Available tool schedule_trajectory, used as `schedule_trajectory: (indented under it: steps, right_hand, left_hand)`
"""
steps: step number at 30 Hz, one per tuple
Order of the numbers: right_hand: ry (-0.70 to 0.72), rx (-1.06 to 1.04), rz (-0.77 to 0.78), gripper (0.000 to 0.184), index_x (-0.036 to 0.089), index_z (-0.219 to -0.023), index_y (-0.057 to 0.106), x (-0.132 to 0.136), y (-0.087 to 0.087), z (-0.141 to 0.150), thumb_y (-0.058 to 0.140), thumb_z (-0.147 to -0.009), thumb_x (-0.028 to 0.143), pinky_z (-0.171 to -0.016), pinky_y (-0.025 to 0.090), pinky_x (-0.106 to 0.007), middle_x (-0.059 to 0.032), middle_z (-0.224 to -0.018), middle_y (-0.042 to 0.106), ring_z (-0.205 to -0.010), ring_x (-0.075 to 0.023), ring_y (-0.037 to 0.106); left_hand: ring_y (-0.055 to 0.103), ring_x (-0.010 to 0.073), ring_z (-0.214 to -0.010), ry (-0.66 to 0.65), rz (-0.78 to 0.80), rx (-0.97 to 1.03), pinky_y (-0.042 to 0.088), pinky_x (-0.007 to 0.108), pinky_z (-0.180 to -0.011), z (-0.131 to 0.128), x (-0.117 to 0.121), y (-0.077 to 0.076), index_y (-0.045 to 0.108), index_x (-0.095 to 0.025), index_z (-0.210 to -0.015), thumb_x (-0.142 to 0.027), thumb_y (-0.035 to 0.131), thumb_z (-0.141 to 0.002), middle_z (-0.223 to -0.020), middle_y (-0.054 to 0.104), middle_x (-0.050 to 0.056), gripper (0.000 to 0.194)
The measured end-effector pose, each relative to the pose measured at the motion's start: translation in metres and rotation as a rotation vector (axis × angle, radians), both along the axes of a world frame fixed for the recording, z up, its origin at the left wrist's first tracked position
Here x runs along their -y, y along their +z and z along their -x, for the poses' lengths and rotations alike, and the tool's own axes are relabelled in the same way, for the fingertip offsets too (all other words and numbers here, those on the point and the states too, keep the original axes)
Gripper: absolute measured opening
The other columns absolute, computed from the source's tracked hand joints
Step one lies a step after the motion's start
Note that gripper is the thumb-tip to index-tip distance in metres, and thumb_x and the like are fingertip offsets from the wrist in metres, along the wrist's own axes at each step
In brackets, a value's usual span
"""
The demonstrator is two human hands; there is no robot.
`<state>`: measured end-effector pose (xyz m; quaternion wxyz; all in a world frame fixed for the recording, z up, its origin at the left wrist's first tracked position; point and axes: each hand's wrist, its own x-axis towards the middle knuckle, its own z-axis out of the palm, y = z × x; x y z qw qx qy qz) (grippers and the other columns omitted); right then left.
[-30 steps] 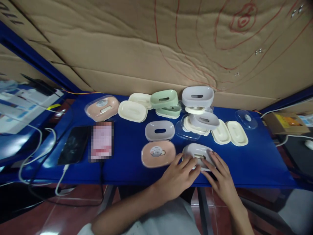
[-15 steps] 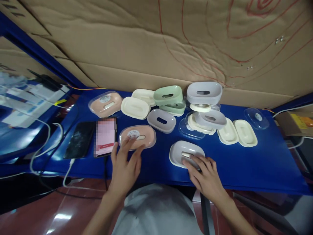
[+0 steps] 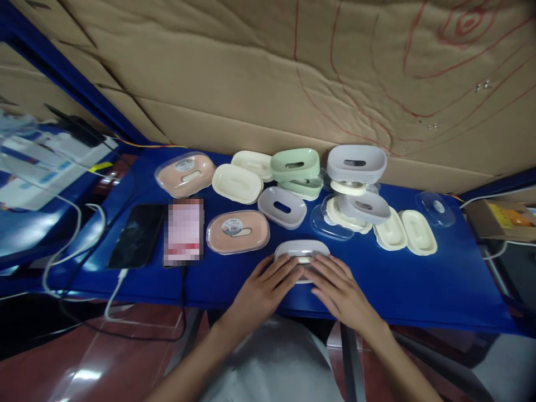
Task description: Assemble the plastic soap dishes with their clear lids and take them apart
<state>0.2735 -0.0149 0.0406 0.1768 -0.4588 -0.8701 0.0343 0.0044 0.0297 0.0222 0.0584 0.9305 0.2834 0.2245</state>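
Observation:
A pale grey oval soap dish (image 3: 302, 246) lies near the front edge of the table, a cream insert showing at its slot. My left hand (image 3: 271, 283) rests on its left side, fingers stretched flat over the top. From the right, my right hand (image 3: 336, 283) lies on the same dish, also with fingers extended. Between them the fingers hide much of the dish. Just left of my hands is a peach soap dish (image 3: 255, 234) under a clear lid with a round sticker. Behind it sits a grey slotted dish body (image 3: 268, 207).
At the back stand a lidded peach dish (image 3: 201, 178), cream trays (image 3: 237, 184), green bodies (image 3: 307, 159) and a grey stack (image 3: 335, 173). Cream inserts (image 3: 419, 231) and a clear lid (image 3: 439, 209) lie right. Two phones (image 3: 136, 237) with cables are left.
My left hand has left the peach dish and moved right onto the grey one. The grey dish and my right hand have shifted slightly left.

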Motion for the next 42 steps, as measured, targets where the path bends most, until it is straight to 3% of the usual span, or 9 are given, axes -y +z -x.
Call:
schedule_trajectory:
  steps: [5, 10, 14, 18, 22, 27, 31, 34, 42]
  right_hand:
    - [-0.349, 0.034, -0.051, 0.062, 0.024, -0.169, 0.033, -0.022, -0.008, -0.029, 0.05, -0.11, 0.026, -0.12, 0.042, -0.055, -0.0147, -0.16, 0.056, -0.15, -0.0322, 0.051]
    - [-0.377, 0.104, -0.062, 0.063, 0.029, -0.166, 0.04, -0.025, -0.015, -0.031, 0.06, -0.107, 0.036, -0.111, 0.046, -0.058, -0.0151, -0.141, 0.065, -0.131, -0.0349, 0.061]
    - [-0.399, 0.014, -0.09, 0.056, 0.031, -0.162, 0.048, -0.027, -0.015, -0.033, 0.06, -0.107, 0.035, -0.109, 0.051, -0.054, -0.0149, -0.139, 0.062, -0.135, -0.0347, 0.057]
    - [-0.364, -0.05, -0.164, 0.058, 0.034, -0.16, 0.049, -0.025, -0.01, -0.035, 0.063, -0.105, 0.025, -0.105, 0.053, -0.05, -0.0116, -0.129, 0.067, -0.124, -0.031, 0.063]
    - [-0.287, -0.185, -0.166, 0.057, 0.031, -0.157, 0.053, -0.012, -0.001, -0.02, 0.064, -0.103, 0.016, -0.101, 0.053, -0.047, -0.0104, -0.125, 0.07, -0.117, -0.0279, 0.066]
    - [-0.074, -0.191, -0.062, 0.045, 0.028, -0.145, 0.065, 0.002, 0.003, 0.01, 0.061, -0.103, 0.01, -0.118, 0.046, -0.054, -0.0079, -0.125, 0.071, -0.132, -0.0271, 0.062]
    - [0.044, -0.145, 0.002, 0.042, 0.022, -0.142, 0.065, 0.002, 0.005, 0.018, 0.059, -0.103, 0.008, -0.134, 0.028, -0.061, -0.009, -0.146, 0.064, -0.156, -0.0283, 0.043]
    - [0.134, -0.118, 0.023, 0.043, 0.021, -0.141, 0.065, -0.001, 0.009, 0.015, 0.055, -0.103, 0.005, -0.138, 0.017, -0.059, -0.0074, -0.147, 0.065, -0.155, -0.0238, 0.045]
    - [0.228, -0.083, -0.006, 0.033, 0.026, -0.13, 0.07, -0.014, 0.005, 0.014, 0.057, -0.104, 0.012, -0.138, 0.016, -0.059, -0.004, -0.131, 0.074, -0.143, -0.0219, 0.059]
  left_hand:
    - [0.058, 0.0284, -0.146, 0.082, 0.062, 0.087, 0.049, 0.048, -0.12, 0.008, -0.002, 0.006, 0.07, -0.019, -0.133, -0.021, 0.057, -0.108, -0.153, 0.065, 0.012, 0.028]
    - [0.057, 0.0324, -0.146, 0.121, 0.114, 0.172, 0.053, 0.051, -0.116, 0.011, -0.002, 0.008, 0.069, -0.02, -0.13, -0.023, 0.064, -0.104, -0.154, 0.061, 0.015, 0.026]
    - [0.057, 0.0325, -0.145, 0.095, 0.177, 0.242, 0.055, 0.052, -0.114, 0.012, -0.001, 0.009, 0.068, -0.02, -0.127, -0.019, 0.068, -0.101, -0.152, 0.061, 0.016, 0.025]
    - [0.055, 0.0324, -0.146, 0.084, 0.238, 0.26, 0.057, 0.051, -0.113, 0.015, 0.002, 0.009, 0.063, -0.022, -0.138, -0.019, 0.068, -0.101, -0.157, 0.055, 0.016, 0.037]
    - [0.047, 0.0361, -0.153, 0.14, 0.315, 0.215, 0.054, 0.057, -0.118, 0.014, 0.002, 0.008, 0.045, -0.025, -0.161, -0.024, 0.068, -0.103, -0.169, 0.041, 0.018, 0.063]
    - [0.037, 0.0379, -0.16, 0.146, 0.394, 0.225, 0.048, 0.059, -0.123, 0.009, -0.004, 0.005, 0.023, -0.03, -0.172, -0.028, 0.071, -0.102, -0.176, 0.027, 0.018, 0.085]
    - [0.043, 0.0362, -0.157, 0.123, 0.371, 0.231, 0.05, 0.059, -0.121, 0.01, -0.004, 0.004, 0.032, -0.03, -0.168, -0.027, 0.073, -0.1, -0.171, 0.038, 0.017, 0.079]
    - [0.047, 0.0362, -0.154, 0.155, 0.368, 0.253, 0.055, 0.057, -0.117, 0.014, 0.0, 0.002, 0.045, -0.028, -0.159, -0.027, 0.074, -0.099, -0.169, 0.04, 0.018, 0.067]
    - [0.047, 0.0353, -0.155, 0.151, 0.376, 0.201, 0.056, 0.056, -0.116, 0.021, 0.003, 0.0, 0.035, -0.029, -0.165, -0.023, 0.07, -0.102, -0.171, 0.038, 0.017, 0.072]
